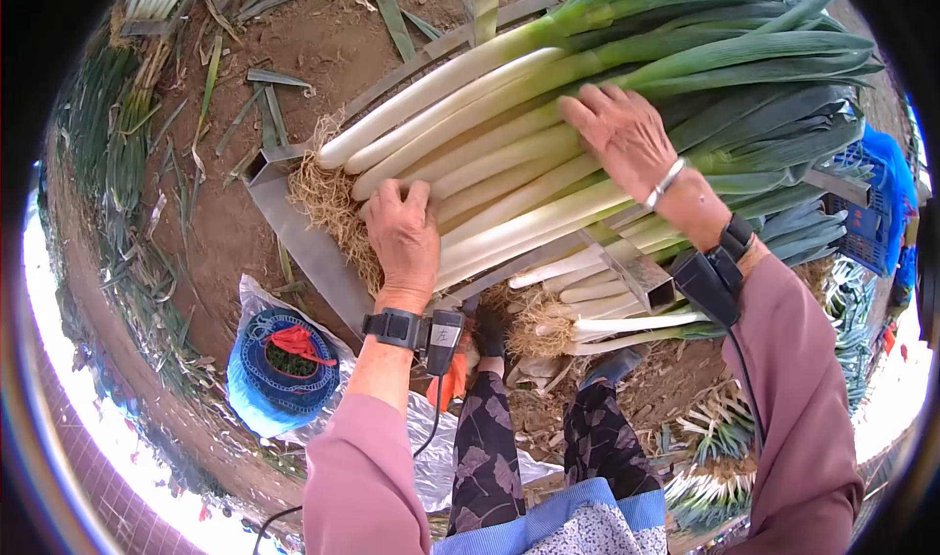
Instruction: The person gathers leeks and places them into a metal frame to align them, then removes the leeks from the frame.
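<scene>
A thick layer of leeks [509, 163] with white shanks, stringy roots and long green leaves lies across a metal rack [304, 227]. My left hand [401, 237] rests at the root end, its fingers bent down around a white shank. Farther up, where white turns to green, my right hand [627, 139] curls its fingers over the stalks; its fingertips are partly hidden. A silver bracelet [666, 183] circles the right wrist. Dark straps with small black boxes sit on both forearms. The roots [328, 198] hang past the rack's left edge.
More leeks [597, 300] lie below the rack, near my feet. A blue-wrapped round bundle [284, 364] with a red cloth stands at left on silver sheeting. Loose leaves litter the soil. A blue crate [862, 222] is at right, and leek bundles [720, 418] lie lower right.
</scene>
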Available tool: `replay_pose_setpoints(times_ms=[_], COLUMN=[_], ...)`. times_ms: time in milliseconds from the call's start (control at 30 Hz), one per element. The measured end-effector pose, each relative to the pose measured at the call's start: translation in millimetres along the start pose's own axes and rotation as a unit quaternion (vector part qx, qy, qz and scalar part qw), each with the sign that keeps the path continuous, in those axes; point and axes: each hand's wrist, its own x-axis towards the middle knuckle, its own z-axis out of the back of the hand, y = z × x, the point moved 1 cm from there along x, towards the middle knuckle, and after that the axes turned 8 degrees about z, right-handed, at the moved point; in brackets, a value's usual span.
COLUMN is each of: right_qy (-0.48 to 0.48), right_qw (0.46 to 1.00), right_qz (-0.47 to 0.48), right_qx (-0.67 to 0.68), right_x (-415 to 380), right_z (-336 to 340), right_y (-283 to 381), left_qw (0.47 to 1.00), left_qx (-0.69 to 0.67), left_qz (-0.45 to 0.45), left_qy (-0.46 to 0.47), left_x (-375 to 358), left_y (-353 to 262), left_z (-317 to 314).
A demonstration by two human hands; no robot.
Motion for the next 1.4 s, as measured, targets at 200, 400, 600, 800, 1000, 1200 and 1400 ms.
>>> replay_pose_setpoints(times_ms=[200,400,600,800,1000,1200,1400], right_qy=[0.108,-0.057,-0.08,-0.001,-0.017,-0.005,0.04], right_qw=[0.994,0.996,0.987,0.997,0.997,0.999,0.997], right_qz=[-0.029,0.031,-0.002,-0.025,-0.034,-0.025,0.016], right_qx=[-0.008,-0.059,-0.137,-0.07,-0.067,-0.047,-0.056], right_x=[15,24,23,27,26,21,7], right_z=[1,15,-6,-7,-14,-4,-12], right_y=[3,10,-7,-13,-15,-4,-7], left_qw=[0.997,0.995,0.997,0.999,0.996,0.994,0.994], left_qx=[0.052,0.077,0.063,0.038,0.083,0.091,0.077], left_qz=[-0.029,-0.029,-0.034,-0.007,-0.032,-0.033,-0.053], left_qy=[0.04,0.05,0.034,-0.003,0.019,0.039,0.054], left_x=[8,5,4,4,6,10,14], left_y=[1,1,0,-2,5,3,8], left_z=[-1,-2,-2,4,-2,-3,8])
